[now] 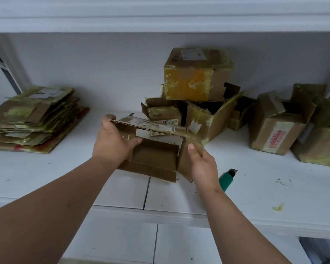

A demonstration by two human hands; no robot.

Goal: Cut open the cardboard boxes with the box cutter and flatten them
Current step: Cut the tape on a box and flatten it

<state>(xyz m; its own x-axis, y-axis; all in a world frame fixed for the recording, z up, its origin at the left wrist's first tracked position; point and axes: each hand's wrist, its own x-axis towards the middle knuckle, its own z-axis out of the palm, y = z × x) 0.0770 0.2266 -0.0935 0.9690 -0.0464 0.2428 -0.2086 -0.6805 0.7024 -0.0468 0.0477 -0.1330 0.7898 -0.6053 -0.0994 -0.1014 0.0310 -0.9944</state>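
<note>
White shelf boards (255, 197) run across the room, and an opened cardboard box (154, 159) sits at their middle, its flaps spread. A person's left hand (112, 143) grips the box's left wall, thumb inside; the right hand (202, 164) pinches the right-hand flap. Just right of the box lies a green box cutter (227, 178). Behind the box, taped boxes (196, 75) are piled. Far left of it rests a stack of flattened cardboard (34, 119).

white shelf (255, 187): flattened cardboard stack (34, 119) left, taped boxes (271, 130) rear right, green box cutter (227, 179).
</note>
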